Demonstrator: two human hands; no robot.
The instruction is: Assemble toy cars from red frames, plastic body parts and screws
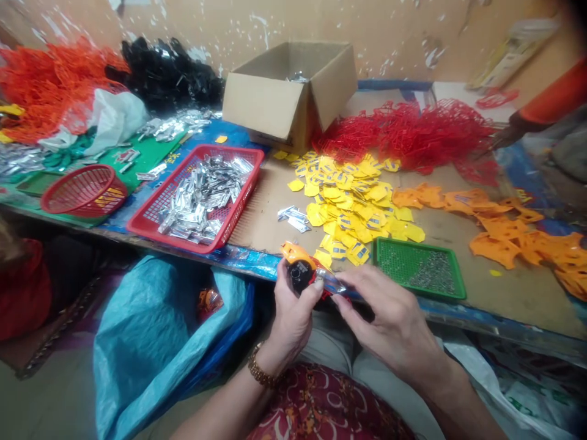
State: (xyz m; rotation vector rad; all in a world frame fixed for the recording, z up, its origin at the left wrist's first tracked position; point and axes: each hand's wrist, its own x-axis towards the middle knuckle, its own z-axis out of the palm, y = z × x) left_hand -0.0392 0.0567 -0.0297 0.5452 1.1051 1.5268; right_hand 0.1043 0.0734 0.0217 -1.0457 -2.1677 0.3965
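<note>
Just past the table's front edge, my left hand (296, 311) grips a small orange plastic assembly (297, 249) with a round black disc on its side. Its kind is not clear to me. My right hand (389, 311) pinches a shiny strip-like piece (334, 283) at the assembly's right end, with bits of red plastic beside it. Fingers partly cover the join. Right behind the hands lies a heap of yellow printed pieces (348, 208). A green tray (378, 260) of tiny metal parts sits by my right hand, and a few silver strips (294, 217) rest to the left.
A red basket (197, 244) of silver pieces, a round red basket (77, 189) and a cardboard box (263, 104) stand on the table. Red plastic parts (413, 134) and orange shells (499, 226) lie right. A blue sack (142, 342) stands below. Another person's arm (554, 98) reaches in at right.
</note>
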